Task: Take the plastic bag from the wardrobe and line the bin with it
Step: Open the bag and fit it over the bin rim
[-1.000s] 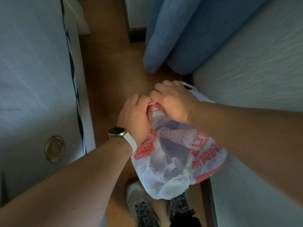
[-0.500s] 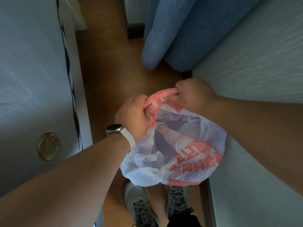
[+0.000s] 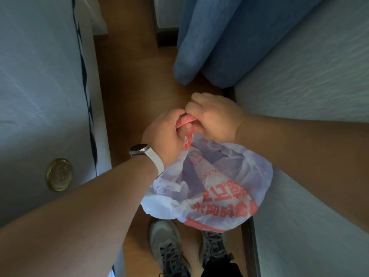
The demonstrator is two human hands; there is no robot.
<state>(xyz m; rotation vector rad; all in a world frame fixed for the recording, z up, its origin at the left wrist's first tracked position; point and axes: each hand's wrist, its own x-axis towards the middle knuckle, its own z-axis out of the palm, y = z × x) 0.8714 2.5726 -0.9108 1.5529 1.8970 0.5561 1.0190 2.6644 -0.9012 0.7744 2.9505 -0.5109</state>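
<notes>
A white plastic bag (image 3: 211, 188) with red print hangs in front of me, its body puffed out above my shoes. My left hand (image 3: 163, 134), with a watch on the wrist, pinches the red handle at the bag's top. My right hand (image 3: 215, 116) grips the same handle from the other side, and the two hands touch. No bin is in view.
A white wardrobe door with a round brass knob (image 3: 59, 174) stands close on the left. A white wall panel (image 3: 311, 80) runs along the right. A blue curtain (image 3: 215, 37) hangs ahead. Wooden floor (image 3: 131, 76) lies between them, with my two shoes (image 3: 167, 248) below.
Half a second ago my hands held the handle stretched apart. They have come back together at the bag's top, and the bag has sagged lower.
</notes>
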